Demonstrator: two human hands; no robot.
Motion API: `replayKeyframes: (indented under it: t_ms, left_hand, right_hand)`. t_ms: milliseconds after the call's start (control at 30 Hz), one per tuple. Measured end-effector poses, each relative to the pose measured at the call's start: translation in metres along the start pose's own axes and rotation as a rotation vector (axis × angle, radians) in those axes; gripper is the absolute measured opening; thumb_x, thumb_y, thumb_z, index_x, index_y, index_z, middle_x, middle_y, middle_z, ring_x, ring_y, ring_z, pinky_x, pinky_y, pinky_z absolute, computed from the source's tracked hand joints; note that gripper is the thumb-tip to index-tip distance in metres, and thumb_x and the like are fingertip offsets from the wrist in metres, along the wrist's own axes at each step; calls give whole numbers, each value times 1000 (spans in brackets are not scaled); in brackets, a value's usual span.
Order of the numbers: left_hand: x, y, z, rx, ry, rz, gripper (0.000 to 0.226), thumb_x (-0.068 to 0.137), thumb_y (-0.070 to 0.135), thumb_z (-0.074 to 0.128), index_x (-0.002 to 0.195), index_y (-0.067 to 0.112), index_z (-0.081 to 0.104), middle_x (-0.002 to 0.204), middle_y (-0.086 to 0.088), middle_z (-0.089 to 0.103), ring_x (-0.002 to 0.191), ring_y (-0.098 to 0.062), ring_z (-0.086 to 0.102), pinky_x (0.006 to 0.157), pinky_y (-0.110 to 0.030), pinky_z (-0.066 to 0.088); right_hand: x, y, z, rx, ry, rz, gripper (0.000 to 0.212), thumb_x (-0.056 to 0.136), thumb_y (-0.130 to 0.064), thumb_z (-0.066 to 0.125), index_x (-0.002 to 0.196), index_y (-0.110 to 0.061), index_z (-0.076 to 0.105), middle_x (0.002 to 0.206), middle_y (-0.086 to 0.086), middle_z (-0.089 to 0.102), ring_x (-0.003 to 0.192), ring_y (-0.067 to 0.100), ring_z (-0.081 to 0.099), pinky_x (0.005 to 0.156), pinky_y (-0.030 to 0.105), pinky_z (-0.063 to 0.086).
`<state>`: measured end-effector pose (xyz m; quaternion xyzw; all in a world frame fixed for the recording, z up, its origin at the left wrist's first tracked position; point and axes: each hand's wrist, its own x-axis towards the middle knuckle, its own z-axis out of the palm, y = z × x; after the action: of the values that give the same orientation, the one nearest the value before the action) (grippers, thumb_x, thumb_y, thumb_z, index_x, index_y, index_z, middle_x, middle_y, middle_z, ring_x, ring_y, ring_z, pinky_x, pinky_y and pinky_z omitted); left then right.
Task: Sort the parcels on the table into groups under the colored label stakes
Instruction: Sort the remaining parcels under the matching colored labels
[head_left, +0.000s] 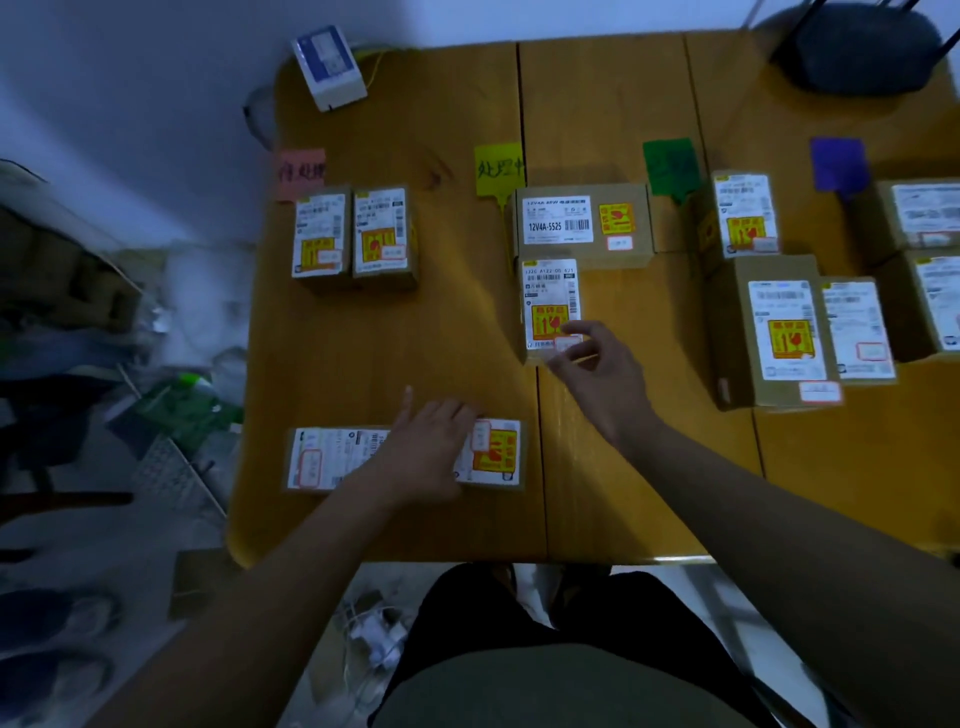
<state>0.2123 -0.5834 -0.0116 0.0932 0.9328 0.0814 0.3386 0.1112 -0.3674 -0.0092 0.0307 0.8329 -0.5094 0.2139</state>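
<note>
Fingers (571, 328) touching parcel (549, 306), left hand (431, 441) flat

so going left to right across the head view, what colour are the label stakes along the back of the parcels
pink label stake → yellow label stake → green label stake → purple label stake

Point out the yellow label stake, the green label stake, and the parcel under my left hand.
Yellow label stake (500, 169): head view, middle of its yellow flag.
Green label stake (670, 165): head view, middle of its green flag.
Parcel under the left hand (493, 451): head view, its orange sticker right of the hand.
</note>
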Motion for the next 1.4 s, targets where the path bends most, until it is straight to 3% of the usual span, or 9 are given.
replayKeyframes:
  t_ms: [133,267,367,467,533,1033,1133,1300,1400]
  left_hand:
    - [-15,6,-59,-18,268,97,89,79,38,73,152,45,22,159,4,27,152,-28,10,114,-77,13]
    - [-33,10,-115,-41,692,171,80,78,27,68,149,41,33,160,-3,30,151,-29,13,121,-62,21]
    - [-34,24,-141,-544,1000,21,70,88,17,58,153,33,37,154,-2,35,144,-25,35,116,-55,37]
    - [-36,50,-167,-1356,833,-17,59,101,16,58,153,37,40,146,3,49,118,-13,61,93,-44,58]
    - [-38,62,-178,-1573,712,45,54,103,22,58,153,34,42,141,1,60,107,-13,70,83,-39,62]
    - [-24,90,-188,-1509,746,147,49,101,16,61,147,28,53,132,7,68,111,-13,72,85,-37,63]
    - [-7,97,-180,-1475,736,127,48,102,17,61,146,32,53,126,13,68,104,-8,73,79,-29,63]
    - [43,104,-155,-1275,691,9,48,99,30,64,146,36,54,139,2,64,114,-15,68,94,-43,60]
    - [75,112,-140,-1215,659,-65,45,100,20,64,144,25,59,137,3,64,114,-15,66,87,-28,57]
  right_hand:
    - [-10,-24,-5,79,-572,63,45,93,-40,74,136,-32,61,128,-5,68,117,14,68,99,36,57]
    - [-7,-65,-25,281,-530,33,40,95,-29,73,132,-18,64,124,8,74,115,27,72,93,40,60]
    - [-5,-93,-45,525,-441,33,46,92,-24,74,133,-7,61,125,17,73,121,40,68,102,53,56]
    - [-6,-113,-60,669,-383,-4,53,93,-24,75,138,-3,58,132,20,70,125,42,65,113,57,47]
    - [-10,-122,-70,704,-355,-27,56,93,-24,76,140,-3,55,132,20,70,125,39,67,112,56,48]
    - [-23,-117,-118,630,-254,-109,39,101,-27,65,138,-14,64,130,13,73,120,30,70,99,42,57]
    - [-18,-105,-122,618,-196,-89,50,95,-26,74,142,-15,59,130,16,72,118,33,71,100,49,57]
    - [0,-71,-130,579,-70,49,56,90,-23,80,138,-20,54,124,14,73,110,30,75,96,53,60]
    - [19,-42,-129,522,-32,149,66,89,-26,81,147,-16,51,125,12,72,111,27,74,94,51,61]
